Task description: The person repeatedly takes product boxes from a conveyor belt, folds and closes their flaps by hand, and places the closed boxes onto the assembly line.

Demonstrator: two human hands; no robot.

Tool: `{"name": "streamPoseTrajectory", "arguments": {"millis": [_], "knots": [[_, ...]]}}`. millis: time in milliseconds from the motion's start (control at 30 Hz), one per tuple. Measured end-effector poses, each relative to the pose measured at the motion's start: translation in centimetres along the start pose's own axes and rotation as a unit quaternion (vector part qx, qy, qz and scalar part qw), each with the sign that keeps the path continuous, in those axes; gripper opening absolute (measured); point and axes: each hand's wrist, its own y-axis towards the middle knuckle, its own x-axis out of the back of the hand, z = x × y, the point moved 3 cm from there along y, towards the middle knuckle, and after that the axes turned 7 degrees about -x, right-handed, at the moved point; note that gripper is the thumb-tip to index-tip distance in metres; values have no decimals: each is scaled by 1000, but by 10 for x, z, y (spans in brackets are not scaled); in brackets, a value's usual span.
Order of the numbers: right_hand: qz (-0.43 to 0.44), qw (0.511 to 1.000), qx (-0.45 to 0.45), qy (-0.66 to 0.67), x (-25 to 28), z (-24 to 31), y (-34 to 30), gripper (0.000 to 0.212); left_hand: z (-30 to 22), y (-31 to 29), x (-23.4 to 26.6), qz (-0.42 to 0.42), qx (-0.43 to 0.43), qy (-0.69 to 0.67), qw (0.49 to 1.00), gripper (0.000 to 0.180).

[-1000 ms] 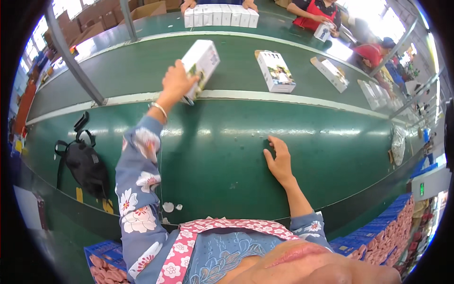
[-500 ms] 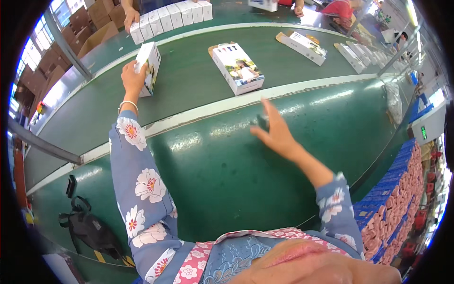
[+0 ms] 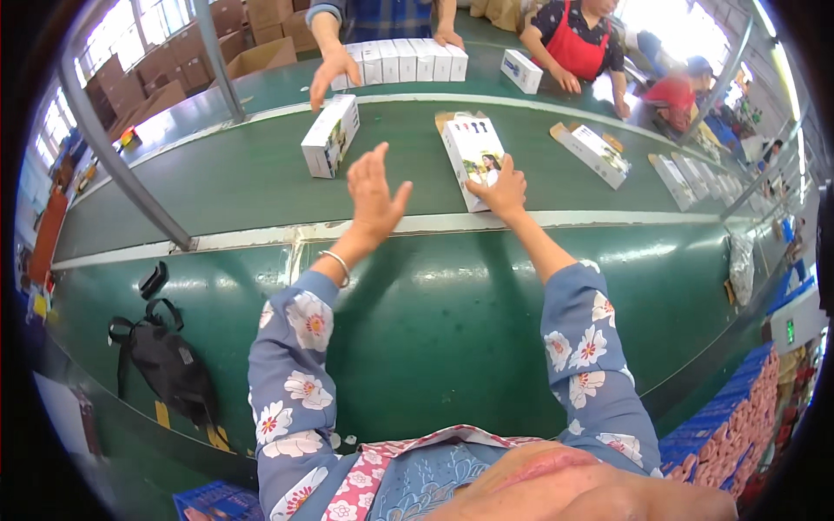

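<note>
Right hand rests fingers-down on the near end of a flat white picture box lying at upper centre of the green belt; whether it grips the edge or only presses is unclear. Left hand hangs open in the air, fingers spread and holding nothing, just right of an upright white box. Both boxes look closed, contents unseen; a row of white boxes lines the far edge, a co-worker's hand beside it.
</note>
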Motion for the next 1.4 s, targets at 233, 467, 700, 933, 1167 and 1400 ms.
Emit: {"name": "streamPoseTrajectory", "arguments": {"millis": [233,467,700,933,1167,1400], "knots": [[-138,958,199,150,53,7,-82,101,-94,1,25,-37,76,-174,981,84],[-181,929,276,169,111,-8,-231,105,-194,7,68,-38,169,-487,856,110],[-178,902,389,56,175,-23,-288,80,-218,-55,61,21,203,-534,820,95],[-184,909,293,231,218,4,-279,50,-218,-83,88,25,13,-441,897,55],[205,782,-64,586,166,-32,-279,32,-232,-91,98,-26,-61,-392,918,63],[307,813,184,460,188,-9,-256,45,-223,-78,88,-49,-85,-481,871,44]]}}
